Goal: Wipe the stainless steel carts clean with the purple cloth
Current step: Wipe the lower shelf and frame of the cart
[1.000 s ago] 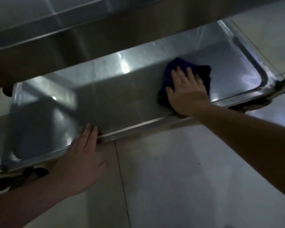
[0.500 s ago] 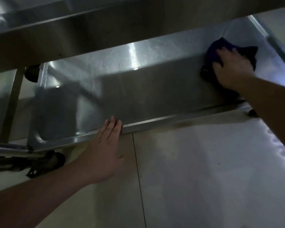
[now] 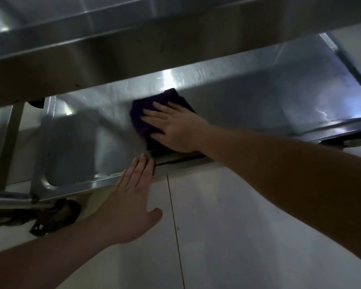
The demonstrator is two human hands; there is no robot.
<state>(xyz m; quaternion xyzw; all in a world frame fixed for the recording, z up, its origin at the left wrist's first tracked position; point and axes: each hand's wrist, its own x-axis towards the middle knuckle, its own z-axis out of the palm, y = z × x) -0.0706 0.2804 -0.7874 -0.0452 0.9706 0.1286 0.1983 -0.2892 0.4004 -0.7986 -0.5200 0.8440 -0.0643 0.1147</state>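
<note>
The folded dark purple cloth point(image 3: 154, 115) lies flat on the lower shelf of the stainless steel cart point(image 3: 92, 142), near the shelf's front rim and about midway along its length. The right hand point(image 3: 175, 128) lies palm-down on top of the cloth, fingers straight and slightly spread, pointing left; it presses the cloth to the shelf and does not curl round it. Purple fabric shows beyond the fingertips on the left and along the far side of the hand. The right forearm crosses the front rim from the lower right.

The left hand point(image 3: 131, 201) rests palm-down with straight, closed fingers laid on the raised front rim point(image 3: 81, 187) of the shelf, just beside and to the near left of the cloth; it holds nothing. Its thumb sticks out to the right over the pale tiled floor point(image 3: 238, 236).

The shelf is a shallow tray with rounded corners and a raised lip. Bare steel extends left of the cloth to the left corner and right of it to the right corner. The upper steel shelf point(image 3: 113, 38) overhangs the far part. A dark caster wheel point(image 3: 56, 215) sits under the left front corner.
</note>
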